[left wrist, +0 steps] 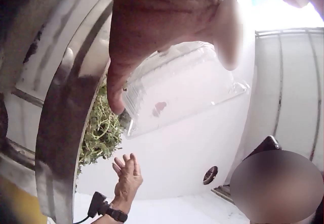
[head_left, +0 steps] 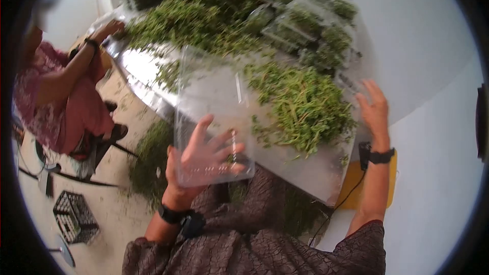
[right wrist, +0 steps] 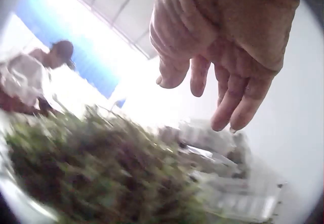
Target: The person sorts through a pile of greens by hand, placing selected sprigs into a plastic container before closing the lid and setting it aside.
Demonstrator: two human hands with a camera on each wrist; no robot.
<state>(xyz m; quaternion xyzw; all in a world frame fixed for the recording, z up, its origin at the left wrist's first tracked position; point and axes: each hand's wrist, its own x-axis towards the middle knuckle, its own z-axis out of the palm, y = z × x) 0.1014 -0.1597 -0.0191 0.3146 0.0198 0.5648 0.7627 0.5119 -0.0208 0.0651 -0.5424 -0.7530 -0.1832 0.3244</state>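
My left hand (head_left: 209,155) holds a clear plastic container (head_left: 214,86), its spread fingers showing through the plastic and its thumb along the left side. The container is tilted above the table's near edge, and the left wrist view shows the container (left wrist: 187,87) between thumb and fingers with no greens in it. To the right, my right hand (head_left: 376,112) is raised with loosely bent fingers, holding nothing. Beside it lies a loose pile of cut leafy greens (head_left: 305,107) with pale stems. In the right wrist view, the right hand (right wrist: 228,42) hangs above blurred greens (right wrist: 101,168).
A larger heap of greens (head_left: 204,10) covers the table's far side. Filled clear boxes (head_left: 305,20) are stacked at back right. Another person (head_left: 66,91) sits at the left, one hand at the heap. A black crate (head_left: 75,217) and scattered greens lie on the floor.
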